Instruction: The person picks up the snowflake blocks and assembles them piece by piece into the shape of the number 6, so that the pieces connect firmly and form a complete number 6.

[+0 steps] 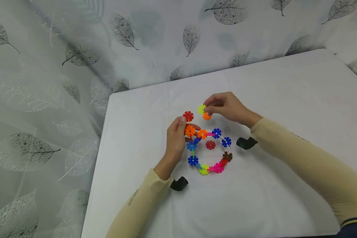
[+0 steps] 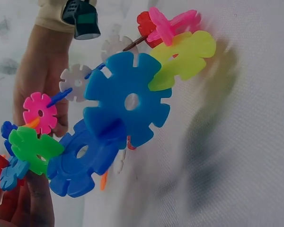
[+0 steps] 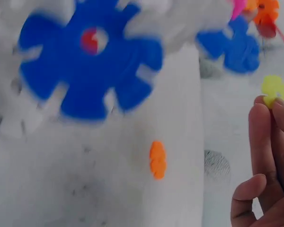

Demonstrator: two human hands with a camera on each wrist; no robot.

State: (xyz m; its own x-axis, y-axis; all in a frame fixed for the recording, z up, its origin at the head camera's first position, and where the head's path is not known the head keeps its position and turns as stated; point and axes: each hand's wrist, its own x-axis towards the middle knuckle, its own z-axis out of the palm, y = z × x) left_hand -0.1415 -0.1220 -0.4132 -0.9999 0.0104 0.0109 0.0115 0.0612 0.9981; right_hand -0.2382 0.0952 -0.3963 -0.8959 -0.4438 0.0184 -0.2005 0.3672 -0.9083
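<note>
My left hand [image 1: 175, 137] holds a ring of interlocked flower-shaped plastic discs [image 1: 193, 160] by its orange disc [image 1: 190, 131], thumb near the red disc [image 1: 188, 116] at the top. In the left wrist view, linked blue discs [image 2: 80, 161], a green disc [image 2: 35, 149] and a yellow disc [image 2: 184, 59] loom close, with left fingers [image 2: 38, 198] at the lower left. My right hand [image 1: 224, 107] pinches a single yellow-green disc [image 1: 201, 109] between thumb and fingertips, apart from the ring. The right wrist view shows this yellow disc [image 3: 276, 87] at the fingertips.
A loose orange disc [image 1: 207, 116] lies on the white table [image 1: 142, 148] below the right hand. Another loose red disc [image 1: 210, 144] shows within the ring's outline. Black wrist cameras [image 1: 179, 183] stick out beside both sleeves. A leaf-patterned curtain [image 1: 154, 39] hangs behind the table.
</note>
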